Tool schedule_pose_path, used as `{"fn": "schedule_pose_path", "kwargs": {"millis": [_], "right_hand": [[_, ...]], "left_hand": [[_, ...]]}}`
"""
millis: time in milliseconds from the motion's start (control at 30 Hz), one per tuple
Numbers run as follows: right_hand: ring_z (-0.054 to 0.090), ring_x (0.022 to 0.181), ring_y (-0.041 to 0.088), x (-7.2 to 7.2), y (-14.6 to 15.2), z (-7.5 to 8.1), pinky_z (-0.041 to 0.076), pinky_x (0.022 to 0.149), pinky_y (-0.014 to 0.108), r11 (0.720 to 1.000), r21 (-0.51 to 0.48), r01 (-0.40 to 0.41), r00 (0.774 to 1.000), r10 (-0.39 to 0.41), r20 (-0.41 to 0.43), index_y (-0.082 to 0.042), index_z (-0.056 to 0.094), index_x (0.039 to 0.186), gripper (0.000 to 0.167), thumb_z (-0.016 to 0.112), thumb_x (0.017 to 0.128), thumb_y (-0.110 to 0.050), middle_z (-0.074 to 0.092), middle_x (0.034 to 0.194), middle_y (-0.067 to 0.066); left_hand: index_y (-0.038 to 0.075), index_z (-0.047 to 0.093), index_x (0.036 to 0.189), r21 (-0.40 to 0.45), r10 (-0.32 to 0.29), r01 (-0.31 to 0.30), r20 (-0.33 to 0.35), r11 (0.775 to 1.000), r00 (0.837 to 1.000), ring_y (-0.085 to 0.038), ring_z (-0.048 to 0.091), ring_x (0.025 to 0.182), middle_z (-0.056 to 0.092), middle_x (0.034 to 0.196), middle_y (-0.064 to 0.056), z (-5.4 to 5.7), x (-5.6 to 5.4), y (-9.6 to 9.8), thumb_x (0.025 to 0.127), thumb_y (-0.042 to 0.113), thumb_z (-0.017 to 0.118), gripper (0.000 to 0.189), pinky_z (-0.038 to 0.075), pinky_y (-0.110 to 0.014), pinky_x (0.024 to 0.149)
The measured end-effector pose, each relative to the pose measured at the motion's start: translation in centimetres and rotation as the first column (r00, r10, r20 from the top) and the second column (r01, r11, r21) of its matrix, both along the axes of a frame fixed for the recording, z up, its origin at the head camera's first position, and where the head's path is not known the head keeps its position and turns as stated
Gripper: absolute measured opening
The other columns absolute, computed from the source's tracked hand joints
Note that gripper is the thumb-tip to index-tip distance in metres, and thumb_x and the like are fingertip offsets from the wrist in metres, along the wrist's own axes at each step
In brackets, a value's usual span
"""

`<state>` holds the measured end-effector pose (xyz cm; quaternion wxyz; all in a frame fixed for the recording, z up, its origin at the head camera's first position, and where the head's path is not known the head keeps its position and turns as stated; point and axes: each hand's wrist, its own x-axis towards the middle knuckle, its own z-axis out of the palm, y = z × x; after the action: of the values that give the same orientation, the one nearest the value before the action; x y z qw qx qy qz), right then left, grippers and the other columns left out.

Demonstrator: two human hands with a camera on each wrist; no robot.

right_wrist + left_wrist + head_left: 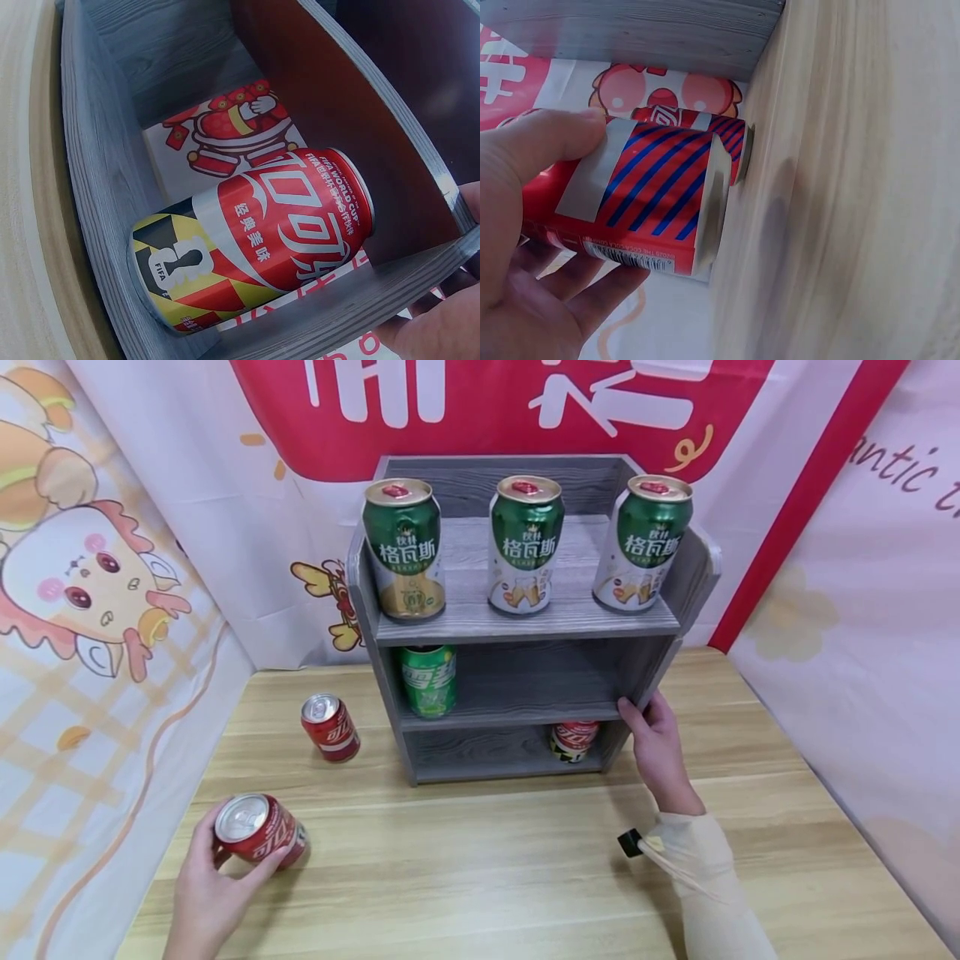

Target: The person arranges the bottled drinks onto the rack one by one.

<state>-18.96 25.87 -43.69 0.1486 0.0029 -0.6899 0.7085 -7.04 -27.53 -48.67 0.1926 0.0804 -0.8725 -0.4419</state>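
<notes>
One red can (264,831) gripped in curled left hand (213,887)

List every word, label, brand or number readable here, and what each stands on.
"秋林格瓦斯": three top-shelf cans
"可口": held red can
"FIFA WORLD CUP": bottom-shelf red can
"FIFA": same can
"经典美味": same can
"antic", cut off: right cloth
Too small, blurred or cropped to read surely: green can's label; backdrop characters; barcode print; loose red can's label.
</notes>
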Motion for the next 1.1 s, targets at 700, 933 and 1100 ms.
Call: {"fn": "schedule_pose_path", "kwargs": {"millis": [700,933,1100], "right_hand": [[0.053,0.121,0.010,0.3,0.1,-0.3,0.043,0.101,0.017,0.999,0.026,0.029,1.000,-0.030,0.007,-0.001,0.046,0.148,0.045,0.055,0.105,-0.014,0.057,0.136,0.006],[0.054,0.120,0.011,0.2,0.0,-0.3,0.044,0.101,0.018,0.999,0.030,0.035,0.999,-0.035,0.010,-0.002,0.046,0.148,0.045,0.055,0.106,-0.015,0.056,0.138,0.010],[0.054,0.121,0.011,0.0,-0.1,-0.1,0.043,0.102,0.018,0.999,0.022,0.024,1.000,-0.024,0.005,-0.002,0.045,0.148,0.046,0.054,0.106,-0.015,0.055,0.140,0.012]], "left_hand": [[0.010,0.044,0.153,-0.049,-0.203,0.201,-0.022,0.978,0.979,0.012,0.051,0.105,0.055,0.130,0.013,1.1,-0.6,1.5,0.070,0.007,0.094,0.097,0.039,-0.002,0.088],[0.015,0.042,0.155,-0.035,-0.259,0.259,0.017,0.965,0.966,0.009,0.052,0.106,0.059,0.131,-0.005,1.8,-1.5,2.3,0.073,0.012,0.093,0.097,0.039,-0.004,0.088],[0.011,0.043,0.154,-0.012,-0.315,0.315,-0.014,0.949,0.949,0.008,0.053,0.108,0.059,0.133,-0.009,2.1,-2.0,3.0,0.071,0.009,0.094,0.097,0.040,-0.004,0.091]]}}
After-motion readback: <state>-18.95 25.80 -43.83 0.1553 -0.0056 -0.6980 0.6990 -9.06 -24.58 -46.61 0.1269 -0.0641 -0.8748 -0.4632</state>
